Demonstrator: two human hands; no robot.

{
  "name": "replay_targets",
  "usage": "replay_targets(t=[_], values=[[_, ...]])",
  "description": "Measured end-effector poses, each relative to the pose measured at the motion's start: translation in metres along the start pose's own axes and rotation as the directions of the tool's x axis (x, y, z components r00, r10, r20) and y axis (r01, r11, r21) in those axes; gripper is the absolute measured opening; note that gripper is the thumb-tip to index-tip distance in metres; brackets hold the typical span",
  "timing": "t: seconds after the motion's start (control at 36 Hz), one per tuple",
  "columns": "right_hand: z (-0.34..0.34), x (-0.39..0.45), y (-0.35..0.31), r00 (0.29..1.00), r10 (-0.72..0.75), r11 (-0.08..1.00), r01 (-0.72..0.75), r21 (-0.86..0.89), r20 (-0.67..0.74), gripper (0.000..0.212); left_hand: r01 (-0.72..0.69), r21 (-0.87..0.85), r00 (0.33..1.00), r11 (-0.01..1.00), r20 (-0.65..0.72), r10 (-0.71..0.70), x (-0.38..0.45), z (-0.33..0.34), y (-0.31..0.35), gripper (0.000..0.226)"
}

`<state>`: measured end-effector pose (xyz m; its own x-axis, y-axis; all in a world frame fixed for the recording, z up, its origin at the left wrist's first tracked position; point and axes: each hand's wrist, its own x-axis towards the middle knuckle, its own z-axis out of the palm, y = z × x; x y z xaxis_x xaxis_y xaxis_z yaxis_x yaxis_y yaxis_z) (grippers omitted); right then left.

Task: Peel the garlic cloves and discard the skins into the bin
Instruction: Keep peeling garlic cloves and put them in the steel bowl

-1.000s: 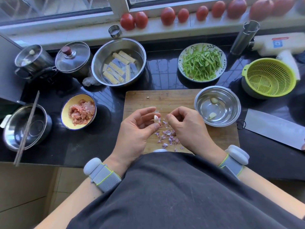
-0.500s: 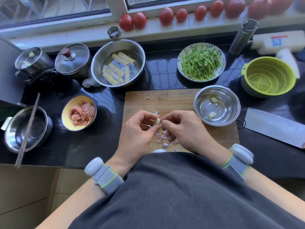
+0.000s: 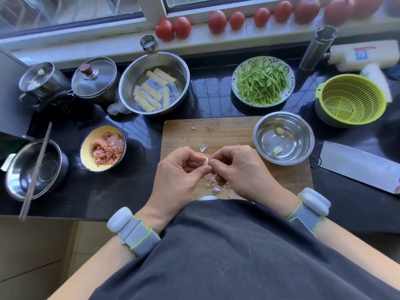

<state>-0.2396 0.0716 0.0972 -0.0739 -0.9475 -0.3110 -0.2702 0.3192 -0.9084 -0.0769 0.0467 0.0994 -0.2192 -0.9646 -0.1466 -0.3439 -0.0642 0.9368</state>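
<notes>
A pale garlic clove [image 3: 206, 160] sits between both hands above the wooden cutting board [image 3: 218, 131]. My left hand [image 3: 179, 172] pinches the clove with thumb and fingers. The fingertips of my right hand [image 3: 240, 169] pinch at the same clove from the other side. Purple-white garlic skins [image 3: 214, 184] lie scattered on the board under my hands. Two peeled cloves [image 3: 278, 140] rest in the small steel bowl [image 3: 302, 152] on the board's right end. No bin is in view.
A cleaver [image 3: 359, 165] lies right of the board. A yellow bowl of minced meat [image 3: 102, 148] and a steel pot with chopsticks [image 3: 32, 169] stand to the left. Behind are a tofu bowl [image 3: 153, 83], a plate of green strips [image 3: 263, 81] and a green colander [image 3: 350, 100].
My hands have closed together: the right hand's fingertips came onto the clove held by the left. Both hands shifted slightly toward me over the skins.
</notes>
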Motion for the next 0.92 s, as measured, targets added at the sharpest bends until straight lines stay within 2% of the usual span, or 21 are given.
replay_targets(t=[0.31, 0.39, 0.47, 0.64, 0.92], values=[[-0.0020, -0.0030, 0.0008, 1.000, 0.024, 0.997, -0.023, 0.072, -0.012, 0.013, 0.078, -0.272, 0.997, 0.959, 0.027, -0.074, -0.0008, 0.0037, -0.0001, 0.019], [-0.0034, -0.0061, -0.0005, 0.999, -0.046, 0.998, 0.047, 0.051, -0.026, 0.011, 0.133, -0.403, 0.991, 0.906, 0.036, -0.129, -0.0004, 0.0032, 0.0007, 0.020], [-0.0037, -0.0092, -0.0014, 0.975, -0.212, 0.973, 0.205, -0.106, -0.062, 0.009, 0.171, -0.490, 0.985, 0.855, 0.064, -0.161, -0.0001, 0.0024, 0.0002, 0.022], [-0.0035, -0.0077, 0.0019, 0.911, -0.409, 0.861, 0.363, -0.357, -0.061, 0.009, 0.149, -0.457, 0.989, 0.877, 0.080, -0.127, -0.0005, 0.0011, 0.0000, 0.024], [-0.0052, -0.0039, 0.0041, 0.873, -0.487, 0.797, 0.427, -0.427, -0.036, 0.010, 0.078, -0.372, 0.996, 0.925, 0.075, -0.054, -0.0025, -0.0009, 0.0060, 0.019]])
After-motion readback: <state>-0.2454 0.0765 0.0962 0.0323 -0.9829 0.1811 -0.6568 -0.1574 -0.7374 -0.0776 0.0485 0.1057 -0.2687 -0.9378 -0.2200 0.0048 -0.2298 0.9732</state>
